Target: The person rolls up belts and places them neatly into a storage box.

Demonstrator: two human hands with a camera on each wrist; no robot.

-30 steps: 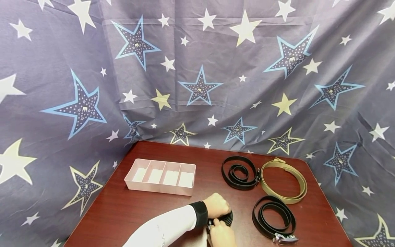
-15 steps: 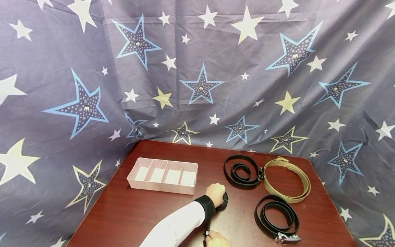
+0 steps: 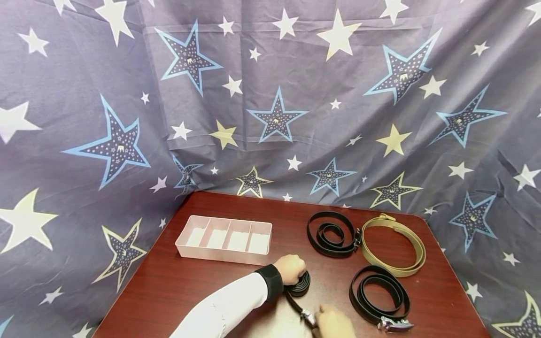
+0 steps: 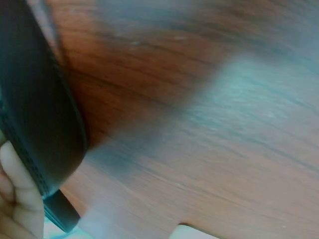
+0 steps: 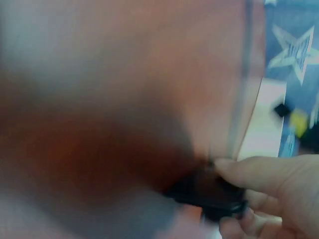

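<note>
A black belt, partly rolled into a tight coil (image 3: pixel 302 284), lies near the front middle of the table. My left hand (image 3: pixel 289 269) grips the coil from its left side; in the left wrist view its fingers (image 4: pixel 21 191) press against the dark strap (image 4: pixel 42 99). From the coil a loose length of strap (image 3: pixel 293 302) runs forward to a silver buckle (image 3: pixel 308 318). At that end is my right hand (image 3: pixel 336 323), blurred in the head view. The right wrist view shows its thumb and fingers pinching the belt's black end (image 5: pixel 212 194).
Left of the hands stands a pink tray (image 3: pixel 221 257) with several compartments. To the right lie a coiled black belt (image 3: pixel 314 241), a tan belt (image 3: pixel 416 241), and another black belt (image 3: pixel 357 300) with a silver buckle. A star-patterned cloth (image 3: pixel 270 155) hangs behind the table.
The right hand has moved away from the coil, first toward the near edge, then rightward, drawing out the buckle end. My left hand stays at the coil, now on its left side.
</note>
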